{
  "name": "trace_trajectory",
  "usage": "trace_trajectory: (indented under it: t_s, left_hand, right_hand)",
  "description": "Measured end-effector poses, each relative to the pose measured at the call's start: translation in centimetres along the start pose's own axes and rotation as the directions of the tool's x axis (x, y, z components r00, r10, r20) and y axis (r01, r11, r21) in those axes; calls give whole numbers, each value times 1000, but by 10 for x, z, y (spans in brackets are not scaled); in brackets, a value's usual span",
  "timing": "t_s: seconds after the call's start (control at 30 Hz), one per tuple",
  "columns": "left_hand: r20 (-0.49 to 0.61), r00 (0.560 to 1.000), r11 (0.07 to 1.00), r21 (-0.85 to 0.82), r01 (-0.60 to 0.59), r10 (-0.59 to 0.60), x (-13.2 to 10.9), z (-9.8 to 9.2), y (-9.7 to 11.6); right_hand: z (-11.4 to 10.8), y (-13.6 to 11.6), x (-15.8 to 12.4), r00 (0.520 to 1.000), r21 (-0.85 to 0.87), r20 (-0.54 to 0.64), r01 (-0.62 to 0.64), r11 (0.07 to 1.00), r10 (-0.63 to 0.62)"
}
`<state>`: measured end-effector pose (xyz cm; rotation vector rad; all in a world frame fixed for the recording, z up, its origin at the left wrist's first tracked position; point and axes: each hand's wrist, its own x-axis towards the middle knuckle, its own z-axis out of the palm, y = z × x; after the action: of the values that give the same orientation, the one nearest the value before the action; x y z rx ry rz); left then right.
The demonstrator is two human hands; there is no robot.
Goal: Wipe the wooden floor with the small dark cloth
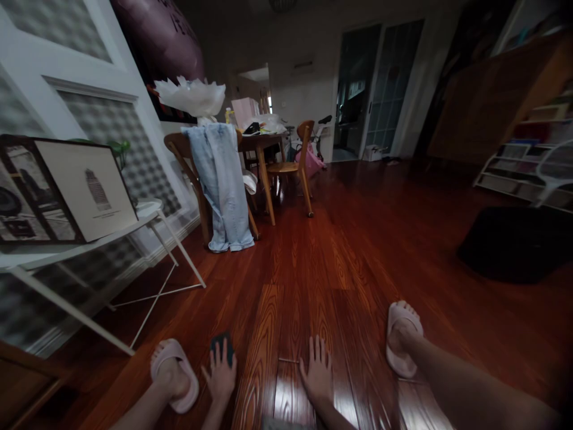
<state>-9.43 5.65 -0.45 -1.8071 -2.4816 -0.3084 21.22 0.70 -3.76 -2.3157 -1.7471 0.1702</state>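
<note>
My left hand (221, 375) is low in the view, fingers spread, over a dark flat rectangular object (230, 344) near the wooden floor (308, 257). The hand covers much of that object, and I cannot tell its kind. To the right, my right hand (317, 371) is stretched out flat with its fingers apart, at or just over the shiny boards, with nothing in it. A pink slipper (190, 391) is on the foot left of my hands, and another pink slipper (397, 356) is on the foot to the right.
A white side table (154, 209) with a framed picture (96, 188) stands at the left. Pale jeans (224, 185) hang over a wooden chair (205, 224) by a cluttered dining table (264, 140). At the right are a black bulky object (510, 245) and a white fan (557, 167).
</note>
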Motion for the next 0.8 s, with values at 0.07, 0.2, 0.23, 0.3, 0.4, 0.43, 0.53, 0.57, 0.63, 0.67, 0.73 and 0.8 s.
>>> trace_trajectory:
  t_s: [0.07,0.2,0.23,0.3,0.4,0.43,0.53,0.57,0.63,0.67,0.73,0.8]
  left_hand:
    - [-28,999,1000,15,18,-17,17,-14,-35]
    - [-15,998,998,9,-56,56,31,-35,-67]
    - [1,996,996,-2,-92,92,29,-36,-65]
    - [40,983,983,-37,-178,180,17,-30,-52]
    - [89,941,942,-109,-317,327,-13,-8,-11]
    - [100,922,923,-135,-360,374,-25,0,6]
    - [109,860,858,-204,-472,499,-59,23,63]
    - [105,840,835,-223,-502,533,-67,28,81]
    - [111,811,806,-248,-538,575,-76,33,105]
    - [122,812,810,-246,-531,570,-75,32,110]
    - [147,867,872,-208,-444,476,-64,27,102]
    - [144,951,957,-140,-254,274,-45,17,77]
  right_hand:
    - [-2,0,0,1000,-6,10,2,1000,-2]
    - [-5,0,0,1000,-3,16,7,1000,-7]
    - [-5,-1,0,1000,0,17,7,1000,-7]
    - [-7,-1,0,1000,4,16,7,1000,-7]
    - [-9,-1,-1,1000,5,14,5,1000,-5]
    - [-9,-1,-2,1000,3,13,4,1000,-4]
    - [-8,-1,-2,1000,-8,15,0,1000,0]
    - [-7,-2,-2,1000,-13,18,-3,1000,3]
    - [-8,-2,-2,1000,-23,25,-9,1000,10]
    - [-8,-2,-2,1000,-25,27,-10,1000,11]
    - [-10,-3,-1,999,-23,32,-8,1000,9]
    - [-13,-3,-1,999,-16,44,-8,1000,8]
